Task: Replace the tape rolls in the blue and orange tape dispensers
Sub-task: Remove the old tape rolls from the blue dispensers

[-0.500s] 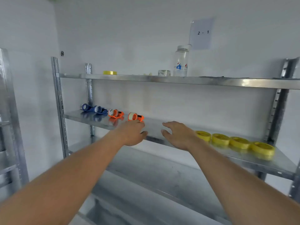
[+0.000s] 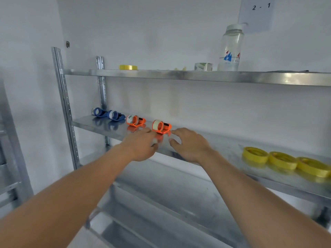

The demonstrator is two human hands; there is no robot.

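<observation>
Two blue tape dispensers (image 2: 107, 114) and two orange ones stand in a row on the middle metal shelf (image 2: 100, 125). The nearer orange dispenser (image 2: 161, 126) holds a pale roll; the other orange dispenser (image 2: 135, 120) is to its left. My left hand (image 2: 143, 144) hovers just in front and left of the nearer orange dispenser, fingers loosely extended. My right hand (image 2: 189, 144) is just right of it, fingers spread and empty. Neither hand touches the dispenser. Three yellow tape rolls (image 2: 283, 160) lie on the same shelf at the right.
The upper shelf (image 2: 179, 75) carries a yellow roll (image 2: 128, 67), a silver roll (image 2: 203, 66) and a clear bottle (image 2: 231, 49). A lower shelf (image 2: 161, 194) lies beneath my arms. A second rack (image 2: 9, 158) stands at the left.
Both hands have moved forward over the shelf edge toward the nearer orange dispenser, and the camera has come closer to the rack.
</observation>
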